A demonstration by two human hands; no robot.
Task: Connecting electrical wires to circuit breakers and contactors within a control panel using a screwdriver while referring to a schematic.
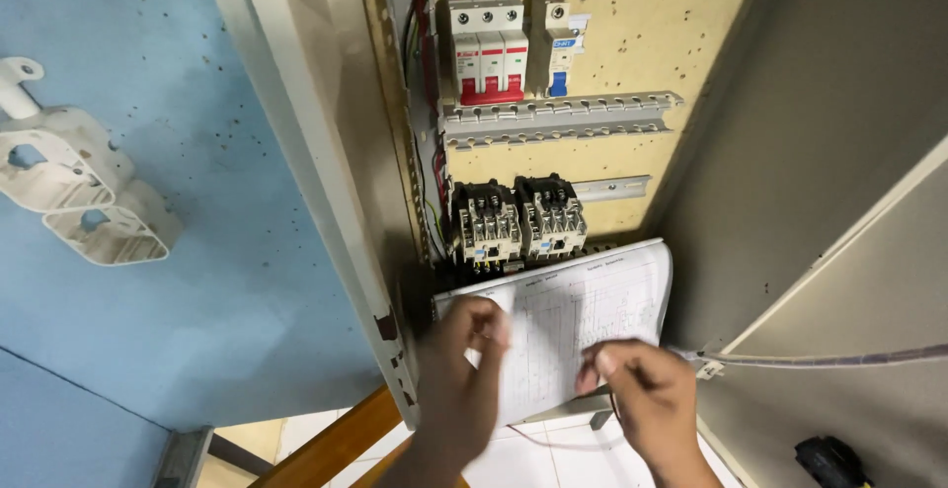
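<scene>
Head view, looking up into an open grey cabinet (790, 103) with a pale yellow backboard (632, 43). Both hands at the cabinet's bottom edge, holding up a white paper sheet (583, 315) printed with a fine grid of lines — sheet curled slightly, its top edge just under the two black contactors (518, 219).

Left hand (459, 379) closed on the sheet's lower left corner, fingers curled over the front. Right hand (647, 399) pinching the sheet's bottom edge near the right, thumb on the face of the paper.

Near the backboard's top edge: a white three-pole breaker (486, 48) with a red band along its base, and just beside it a narrower white breaker (553, 43) bearing a small blue label. Grey slotted duct (558, 118) across the middle, between breakers and contactors. Red and yellow-green wires (427, 43) down the backboard's left edge.

Outside the cabinet's left edge — blue speckled wall (178, 152) with a white plastic bracket (69, 182). Bare backboard to the right of the breakers; open room below the hands, over white floor tiles (553, 458).
</scene>
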